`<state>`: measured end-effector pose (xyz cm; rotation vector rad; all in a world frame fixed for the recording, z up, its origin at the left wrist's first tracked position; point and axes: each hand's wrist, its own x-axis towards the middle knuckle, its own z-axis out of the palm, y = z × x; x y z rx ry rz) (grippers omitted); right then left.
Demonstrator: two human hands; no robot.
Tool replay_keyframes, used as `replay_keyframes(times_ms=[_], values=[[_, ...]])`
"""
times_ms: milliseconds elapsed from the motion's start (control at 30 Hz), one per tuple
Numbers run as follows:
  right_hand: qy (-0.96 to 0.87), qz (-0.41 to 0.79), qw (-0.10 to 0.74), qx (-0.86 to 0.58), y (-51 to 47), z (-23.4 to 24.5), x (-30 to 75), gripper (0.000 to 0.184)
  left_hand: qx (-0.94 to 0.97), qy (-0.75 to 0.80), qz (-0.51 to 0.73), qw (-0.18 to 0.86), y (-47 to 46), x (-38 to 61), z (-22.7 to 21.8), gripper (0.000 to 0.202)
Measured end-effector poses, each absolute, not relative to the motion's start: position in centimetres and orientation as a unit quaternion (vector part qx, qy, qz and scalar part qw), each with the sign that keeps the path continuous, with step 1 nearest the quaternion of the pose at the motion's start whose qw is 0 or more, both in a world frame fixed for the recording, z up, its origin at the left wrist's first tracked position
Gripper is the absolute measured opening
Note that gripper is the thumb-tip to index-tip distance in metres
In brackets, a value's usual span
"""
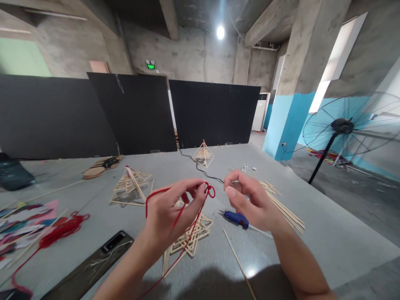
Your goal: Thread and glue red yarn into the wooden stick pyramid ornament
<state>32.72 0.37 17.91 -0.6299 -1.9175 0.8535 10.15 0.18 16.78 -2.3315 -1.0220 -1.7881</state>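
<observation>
A: What could go wrong here?
B: The red yarn [207, 189] is pinched at the fingertips of the left hand [175, 204]; if that pinch were loosened, the small loop could be lost. The trailing strand might be snagged on the stick star [200, 228] below.
A: And the right hand [250, 200]?
B: Near the loop, its fingers are curled to a narrow gap (nothing is seen between them).
A: How is the yarn seen?
B: Bright red, thin — passed around the left hand, looped above the star, trailed downward.
</observation>
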Motion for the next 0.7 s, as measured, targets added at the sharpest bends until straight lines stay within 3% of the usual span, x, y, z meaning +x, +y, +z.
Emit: replay_keyframes(times_ms=[200,433,533,700], values=[[-0.818,-0.009,0.486,-0.308,0.2,17.3,31.3,0.037,-0.755,-0.329,-0.567,0.032,0.1,10.2,16.8,0.009],[-0.818,-0.221,0.459,-0.267,0.5,17.1,31.3,0.009,-0.759,-0.347,-0.552,-0.005,0.2,10.1,16.8,0.009],[-0.827,-0.226,0.447,-0.255,0.7,17.1,31.4,0.003,-0.753,-0.363,-0.548,-0.016,0.1,10.1,16.8,0.009],[-0.885,-0.053,0.409,-0.217,-0.1,17.3,31.8,0.003,-0.735,-0.397,-0.549,-0.005,0.4,9.7,17.2,0.012]])
